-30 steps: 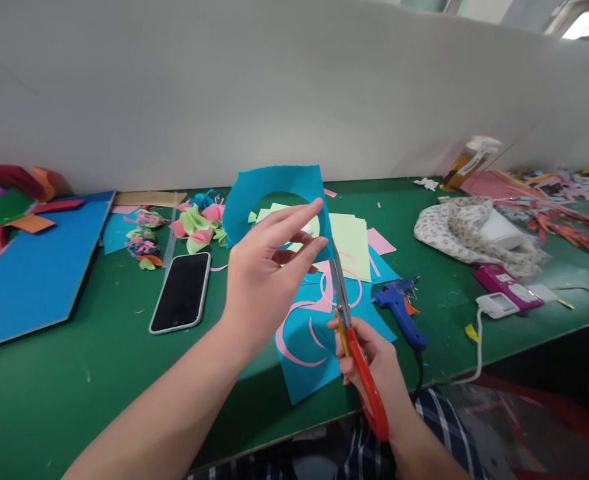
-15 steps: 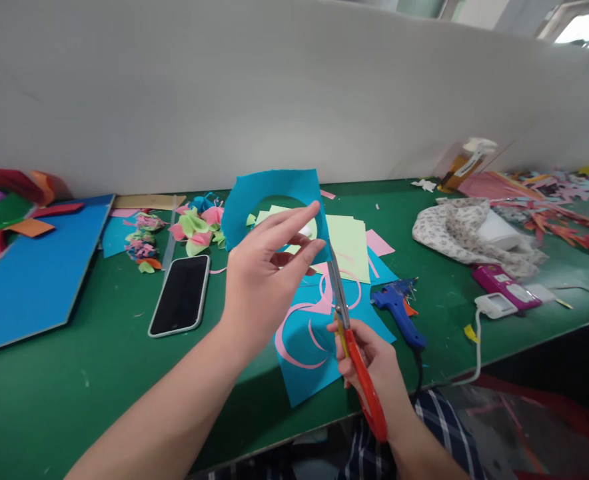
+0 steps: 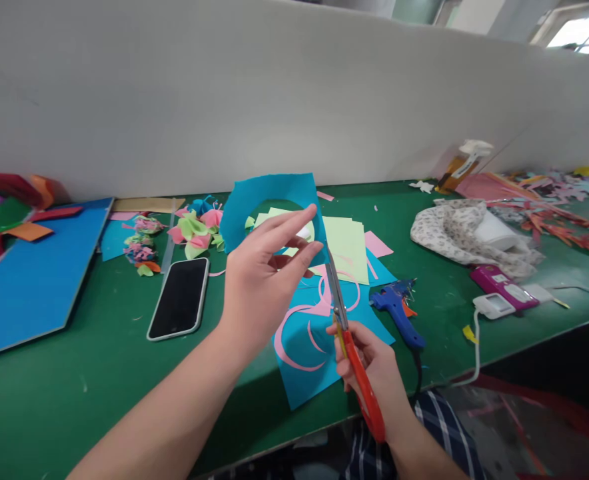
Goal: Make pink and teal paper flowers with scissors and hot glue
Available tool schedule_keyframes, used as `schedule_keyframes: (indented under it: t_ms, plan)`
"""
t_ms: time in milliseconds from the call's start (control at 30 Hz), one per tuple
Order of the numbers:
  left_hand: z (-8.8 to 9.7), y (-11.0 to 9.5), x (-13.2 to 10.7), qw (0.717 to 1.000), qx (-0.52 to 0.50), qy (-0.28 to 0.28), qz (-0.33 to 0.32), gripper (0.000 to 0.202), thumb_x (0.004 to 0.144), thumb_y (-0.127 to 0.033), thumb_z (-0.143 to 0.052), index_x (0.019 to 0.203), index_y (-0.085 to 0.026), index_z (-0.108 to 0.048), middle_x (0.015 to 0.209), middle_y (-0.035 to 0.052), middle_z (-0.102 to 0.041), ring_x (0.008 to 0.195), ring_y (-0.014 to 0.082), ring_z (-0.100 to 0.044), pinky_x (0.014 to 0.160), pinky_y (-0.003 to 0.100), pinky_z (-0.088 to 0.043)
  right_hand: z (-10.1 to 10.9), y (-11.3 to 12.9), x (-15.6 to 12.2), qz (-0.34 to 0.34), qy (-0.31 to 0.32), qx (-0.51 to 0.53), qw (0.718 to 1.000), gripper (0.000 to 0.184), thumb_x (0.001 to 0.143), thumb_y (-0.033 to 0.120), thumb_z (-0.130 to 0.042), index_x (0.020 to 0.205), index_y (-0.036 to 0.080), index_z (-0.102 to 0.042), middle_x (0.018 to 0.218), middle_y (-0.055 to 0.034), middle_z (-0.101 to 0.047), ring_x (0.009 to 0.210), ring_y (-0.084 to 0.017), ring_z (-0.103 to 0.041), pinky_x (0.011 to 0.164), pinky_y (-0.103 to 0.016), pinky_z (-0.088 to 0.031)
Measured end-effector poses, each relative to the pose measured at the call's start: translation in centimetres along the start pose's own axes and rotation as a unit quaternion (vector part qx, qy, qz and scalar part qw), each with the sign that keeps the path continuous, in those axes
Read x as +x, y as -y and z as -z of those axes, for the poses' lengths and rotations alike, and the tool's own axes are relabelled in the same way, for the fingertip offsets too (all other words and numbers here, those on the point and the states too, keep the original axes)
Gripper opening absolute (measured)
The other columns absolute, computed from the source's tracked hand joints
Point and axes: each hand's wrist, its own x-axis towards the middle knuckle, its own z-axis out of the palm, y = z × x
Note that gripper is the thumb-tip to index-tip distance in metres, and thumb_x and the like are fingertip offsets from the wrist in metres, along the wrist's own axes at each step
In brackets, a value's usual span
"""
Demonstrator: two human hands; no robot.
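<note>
My left hand [image 3: 264,277] pinches a turquoise paper sheet [image 3: 254,200] with a round hole cut in it and holds it upright above the table. My right hand [image 3: 372,363] grips red-handled scissors [image 3: 349,333]; their blades point up and meet the sheet's right edge beside my left fingertips. Under both hands lie more turquoise sheets [image 3: 307,357] with curled pink paper strips [image 3: 294,327] on top.
A black phone [image 3: 179,299] lies left of my hands, paper flowers [image 3: 194,230] behind it. Pale green sheets [image 3: 347,243], a blue glue gun [image 3: 399,310], a patterned cloth [image 3: 459,233], a pink device [image 3: 504,280] and a big blue board [image 3: 29,273] are on the green table [image 3: 99,373].
Both hands, the sheet and the scissors keep their hold; they have drifted slightly left and down in the picture as the view shifted a little.
</note>
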Motion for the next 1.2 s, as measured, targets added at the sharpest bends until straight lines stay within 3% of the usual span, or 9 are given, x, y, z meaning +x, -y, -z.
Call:
schedule_keyframes:
  t_ms: [400,567,733,1200]
  plan:
    - [0.0,-0.1,0.1,1.0,-0.005,-0.002,0.009,0.037,0.076,-0.014,-0.064,0.11,-0.029,-0.062,0.103,0.0,-0.063,0.073,0.0084,-0.06,0.052,0.015,-0.058,-0.6,1.0,-0.3,-0.03,-0.037,0.005,0.999,0.025,0.056,0.017,-0.071,0.079,0.019,-0.064,0.051,0.009,-0.051,0.039,-0.003,-0.049,0.037,-0.013,-0.037]
    - [0.1,-0.1,0.0,1.0,-0.004,0.0,0.017,0.037,0.076,-0.017,-0.065,0.111,-0.028,-0.062,0.103,0.0011,-0.063,0.074,0.0097,-0.061,0.052,0.016,-0.058,-0.3,-0.3,-0.1,-0.007,-0.012,-0.013,1.0,0.043,0.053,0.039,-0.078,0.09,0.02,-0.065,0.067,0.0038,-0.05,0.047,-0.005,-0.043,0.043,-0.018,-0.039]
    - [0.2,-0.2,0.0,1.0,-0.004,-0.007,0.028,0.036,0.076,-0.019,-0.064,0.111,-0.029,-0.062,0.103,0.0009,-0.064,0.073,0.0104,-0.062,0.052,0.018,-0.059,0.4,-1.8,0.4,0.032,0.021,-0.038,0.999,0.059,0.054,0.059,-0.072,0.098,0.022,-0.063,0.072,0.0011,-0.048,0.05,-0.008,-0.039,0.043,-0.022,-0.036]
    - [0.3,-0.3,0.0,1.0,0.015,0.003,0.007,0.036,0.076,-0.018,-0.065,0.111,-0.029,-0.062,0.103,0.0009,-0.063,0.069,0.0081,-0.061,0.053,0.017,-0.059,0.7,-1.6,0.3,0.03,0.028,-0.036,0.999,0.074,0.045,0.071,-0.069,0.099,0.022,-0.063,0.073,0.0013,-0.048,0.051,-0.008,-0.04,0.044,-0.022,-0.037]
